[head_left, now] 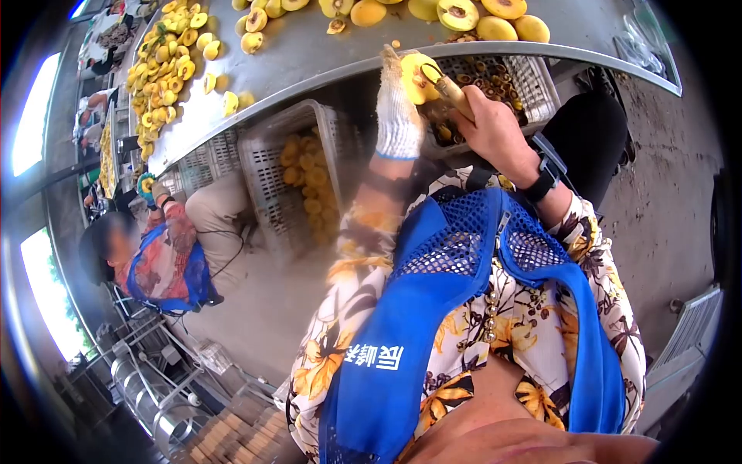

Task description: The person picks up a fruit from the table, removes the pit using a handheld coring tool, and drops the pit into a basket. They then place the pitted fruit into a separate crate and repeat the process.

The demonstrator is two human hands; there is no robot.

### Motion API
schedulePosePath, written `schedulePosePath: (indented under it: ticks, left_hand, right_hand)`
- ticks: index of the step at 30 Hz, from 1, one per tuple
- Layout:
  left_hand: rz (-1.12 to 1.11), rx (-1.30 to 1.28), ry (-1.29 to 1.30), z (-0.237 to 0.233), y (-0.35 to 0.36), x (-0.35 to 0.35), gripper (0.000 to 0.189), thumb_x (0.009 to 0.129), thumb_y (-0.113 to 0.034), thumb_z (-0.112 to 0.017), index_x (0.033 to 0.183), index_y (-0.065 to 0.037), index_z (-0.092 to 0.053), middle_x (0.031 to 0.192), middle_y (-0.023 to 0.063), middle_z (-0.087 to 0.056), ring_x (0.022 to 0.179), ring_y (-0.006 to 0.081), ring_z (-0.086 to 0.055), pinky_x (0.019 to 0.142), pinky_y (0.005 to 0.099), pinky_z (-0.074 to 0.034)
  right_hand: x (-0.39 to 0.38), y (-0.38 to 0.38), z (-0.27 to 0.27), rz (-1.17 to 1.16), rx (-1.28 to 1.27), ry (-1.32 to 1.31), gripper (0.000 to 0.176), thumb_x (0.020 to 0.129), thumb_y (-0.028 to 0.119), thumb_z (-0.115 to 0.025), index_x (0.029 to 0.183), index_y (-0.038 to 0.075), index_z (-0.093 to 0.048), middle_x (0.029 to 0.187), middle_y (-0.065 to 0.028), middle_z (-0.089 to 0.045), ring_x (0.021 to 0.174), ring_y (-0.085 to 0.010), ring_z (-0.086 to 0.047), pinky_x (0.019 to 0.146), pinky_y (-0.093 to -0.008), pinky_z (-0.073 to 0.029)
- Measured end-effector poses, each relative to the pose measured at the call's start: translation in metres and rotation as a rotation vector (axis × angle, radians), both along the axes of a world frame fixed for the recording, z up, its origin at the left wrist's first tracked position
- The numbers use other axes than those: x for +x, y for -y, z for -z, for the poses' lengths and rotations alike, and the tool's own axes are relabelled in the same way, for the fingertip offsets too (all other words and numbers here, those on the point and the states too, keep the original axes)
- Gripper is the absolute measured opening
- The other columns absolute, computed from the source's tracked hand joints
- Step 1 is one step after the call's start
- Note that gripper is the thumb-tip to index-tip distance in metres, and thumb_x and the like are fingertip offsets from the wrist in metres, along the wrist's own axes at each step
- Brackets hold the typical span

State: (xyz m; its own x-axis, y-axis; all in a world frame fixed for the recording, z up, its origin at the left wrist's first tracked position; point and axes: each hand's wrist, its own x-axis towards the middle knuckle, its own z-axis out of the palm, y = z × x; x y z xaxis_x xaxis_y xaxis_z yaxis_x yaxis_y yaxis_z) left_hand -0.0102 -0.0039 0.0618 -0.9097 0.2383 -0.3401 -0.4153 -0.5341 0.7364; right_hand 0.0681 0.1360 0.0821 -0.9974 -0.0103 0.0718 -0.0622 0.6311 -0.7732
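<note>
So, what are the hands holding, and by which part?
Gloved left hand grips a yellow fruit around its side; right hand holds a tool by its wooden handle.

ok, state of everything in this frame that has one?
Gloved left hand: shut on round yellow fruit.
Bare right hand: shut on wooden-handled tool.
Round yellow fruit: held up, tool tip in it.
Yellow fruit halves on grey metal table: cut open, pitted.
White plastic crate under table: part full of yellow fruit.
Second white crate: holds brown scraps.
</note>
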Motion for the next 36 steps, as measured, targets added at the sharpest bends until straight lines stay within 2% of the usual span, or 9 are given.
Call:
schedulePosePath:
  ticks: [11, 14, 18, 21, 24, 28, 31, 34, 36]
  left_hand:
    - [0.021, 0.071, -0.029, 0.008, -0.008, 0.005, 0.041, 0.092, -0.044, -0.049, 0.1, -0.004, -0.057, 0.086, 0.0088, -0.062, 0.075, 0.0171, -0.061, 0.067, 0.029, -0.051]
    - [0.162, -0.069, -0.077, -0.003, 0.005, -0.002, 0.038, 0.092, -0.04, -0.05, 0.096, -0.004, -0.06, 0.079, 0.009, -0.062, 0.07, 0.0174, -0.061, 0.064, 0.0304, -0.052]
    - [0.445, -0.31, 0.028, -0.015, 0.016, -0.012, 0.045, 0.087, -0.05, -0.053, 0.086, -0.007, -0.064, 0.069, 0.0066, -0.062, 0.055, 0.0171, -0.059, 0.045, 0.0291, -0.048]
    - [0.347, -0.35, 0.097, -0.031, 0.012, -0.006, 0.052, 0.086, -0.056, -0.052, 0.094, -0.006, -0.061, 0.072, 0.007, -0.062, 0.056, 0.0185, -0.059, 0.047, 0.0304, -0.049]
    - [0.082, -0.143, 0.102, -0.027, 0.005, 0.006, 0.057, 0.084, -0.059, -0.052, 0.102, -0.005, -0.056, 0.075, 0.0092, -0.061, 0.057, 0.0212, -0.06, 0.049, 0.0323, -0.05]
    - [0.066, -0.151, 0.033, -0.012, 0.003, 0.016, 0.038, 0.089, -0.038, -0.057, 0.102, -0.003, -0.053, 0.075, 0.0121, -0.059, 0.058, 0.0251, -0.06, 0.05, 0.0353, -0.051]
    - [0.016, -0.266, -0.32, 0.005, 0.0, 0.017, 0.03, 0.089, -0.031, -0.058, 0.096, -0.001, -0.056, 0.072, 0.0135, -0.059, 0.056, 0.0247, -0.059, 0.049, 0.0341, -0.05]
    - [0.168, -0.234, -0.113, -0.004, 0.005, 0.015, 0.032, 0.088, -0.031, -0.058, 0.094, 0.0, -0.058, 0.07, 0.0161, -0.061, 0.055, 0.0239, -0.059, 0.049, 0.033, -0.049]
    - [0.233, -0.176, -0.022, -0.004, 0.005, 0.015, 0.033, 0.088, -0.032, -0.059, 0.094, 0.0, -0.058, 0.07, 0.0169, -0.061, 0.055, 0.0238, -0.059, 0.049, 0.0327, -0.049]
  right_hand:
    - [0.012, 0.002, -0.001, -0.039, 0.095, 0.073, 0.018, 0.083, 0.01, -0.054, 0.089, 0.0, -0.041, 0.068, -0.0251, -0.056, 0.07, -0.0441, -0.056, 0.06, -0.05, -0.043]
    - [0.015, 0.003, -0.001, -0.109, 0.069, 0.102, 0.018, 0.082, 0.009, -0.054, 0.087, -0.001, -0.04, 0.068, -0.0261, -0.055, 0.07, -0.0448, -0.055, 0.06, -0.0504, -0.042]
    - [0.017, 0.006, -0.002, -0.163, 0.008, 0.161, 0.017, 0.082, 0.01, -0.053, 0.085, -0.003, -0.041, 0.069, -0.0277, -0.054, 0.072, -0.0456, -0.055, 0.062, -0.0496, -0.043]
    - [0.016, 0.009, -0.015, -0.131, -0.105, 0.261, 0.019, 0.082, 0.012, -0.054, 0.085, -0.004, -0.044, 0.071, -0.0286, -0.055, 0.074, -0.046, -0.055, 0.063, -0.0473, -0.044]
    - [0.011, 0.01, -0.017, -0.101, -0.183, 0.337, 0.021, 0.082, 0.014, -0.055, 0.086, -0.005, -0.048, 0.073, -0.0289, -0.056, 0.076, -0.046, -0.056, 0.065, -0.0443, -0.046]
    - [0.013, 0.016, -0.007, -0.085, -0.233, 0.423, 0.022, 0.082, 0.016, -0.055, 0.087, -0.006, -0.051, 0.076, -0.0298, -0.057, 0.078, -0.0462, -0.057, 0.067, -0.043, -0.047]
    - [0.014, 0.019, 0.006, -0.102, -0.204, 0.314, 0.02, 0.082, 0.015, -0.054, 0.085, -0.005, -0.051, 0.069, -0.0238, -0.059, 0.064, -0.0373, -0.06, 0.06, -0.0398, -0.047]
    - [0.012, 0.012, -0.011, -0.16, -0.349, 0.551, 0.039, 0.087, 0.032, -0.056, 0.088, -0.007, -0.055, 0.068, -0.0175, -0.061, 0.055, -0.0246, -0.061, 0.05, -0.0335, -0.048]
    - [0.015, 0.011, -0.017, -0.132, -0.51, 0.702, 0.019, 0.086, 0.018, -0.052, 0.09, -0.001, -0.051, 0.06, -0.0052, -0.051, 0.046, -0.0113, -0.048, 0.042, -0.0252, -0.039]
